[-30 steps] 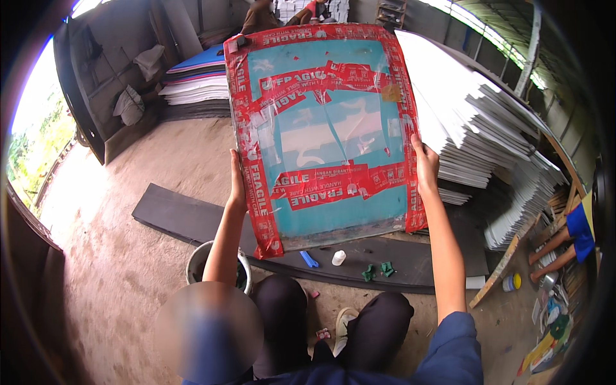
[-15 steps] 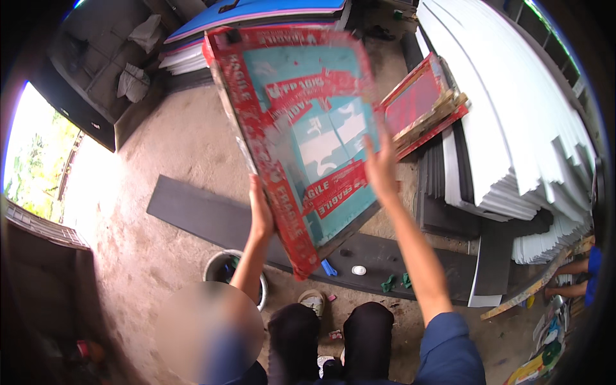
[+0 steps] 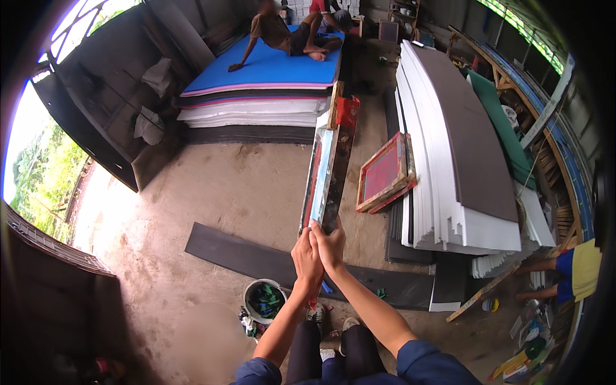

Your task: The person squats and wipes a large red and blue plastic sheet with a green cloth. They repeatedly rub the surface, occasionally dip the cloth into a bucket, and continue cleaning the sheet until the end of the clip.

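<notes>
A screen-printing frame [image 3: 321,170] stands almost edge-on in front of me, its wooden edge bound in red tape and a pale blue strip showing along one side. Both hands grip its lower part close together. My left hand [image 3: 307,262] wraps the near left side. Against it, my right hand [image 3: 330,247] closes on the right side, thumbs nearly meeting. The flat mesh face is turned mostly out of sight. Farther right, a second screen-printing frame [image 3: 385,173] with a reddish mesh leans against a stack of white foam sheets [image 3: 430,192].
A long dark foam strip [image 3: 231,247] lies across the floor. Near my feet stands a bucket [image 3: 250,308] of green scraps. A person [image 3: 282,32] sits on blue-topped foam sheets [image 3: 224,70]; another is behind. At right, someone in blue shorts [image 3: 564,269] stands beside clutter.
The screen-printing frame has turned from face-on to edge-on. My hands have come together at its lower part. The view has tilted up, bringing the seated people into sight.
</notes>
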Demonstrator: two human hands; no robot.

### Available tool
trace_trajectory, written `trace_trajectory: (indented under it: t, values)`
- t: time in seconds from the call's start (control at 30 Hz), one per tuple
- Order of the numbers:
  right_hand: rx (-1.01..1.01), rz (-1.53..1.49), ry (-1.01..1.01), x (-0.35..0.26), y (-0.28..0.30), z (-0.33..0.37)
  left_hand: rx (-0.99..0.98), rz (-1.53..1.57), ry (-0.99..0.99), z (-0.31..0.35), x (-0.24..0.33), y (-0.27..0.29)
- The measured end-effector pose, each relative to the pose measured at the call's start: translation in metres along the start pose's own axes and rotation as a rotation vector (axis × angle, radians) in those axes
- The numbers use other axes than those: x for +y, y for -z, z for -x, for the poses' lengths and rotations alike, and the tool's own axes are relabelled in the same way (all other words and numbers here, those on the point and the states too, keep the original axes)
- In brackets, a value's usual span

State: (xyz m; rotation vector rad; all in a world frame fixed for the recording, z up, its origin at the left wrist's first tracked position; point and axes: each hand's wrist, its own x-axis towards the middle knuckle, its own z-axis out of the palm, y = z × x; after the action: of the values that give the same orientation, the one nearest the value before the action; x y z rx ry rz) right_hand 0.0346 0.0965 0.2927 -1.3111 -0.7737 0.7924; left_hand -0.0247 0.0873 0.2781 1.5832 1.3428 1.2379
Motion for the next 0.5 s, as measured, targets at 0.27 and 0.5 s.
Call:
trace_trajectory:
  t: [0.27,0.5]
  values:
    - [0.116,0.103,0.238,-0.11,0.009,-0.007,-0.054,0.112,-0.062,-0.026,0.085,0.04]
    - [-0.005,-0.059,0.258,-0.174,0.076,-0.03,0.273,0.006,-0.147,-0.145,0.028,0.124]
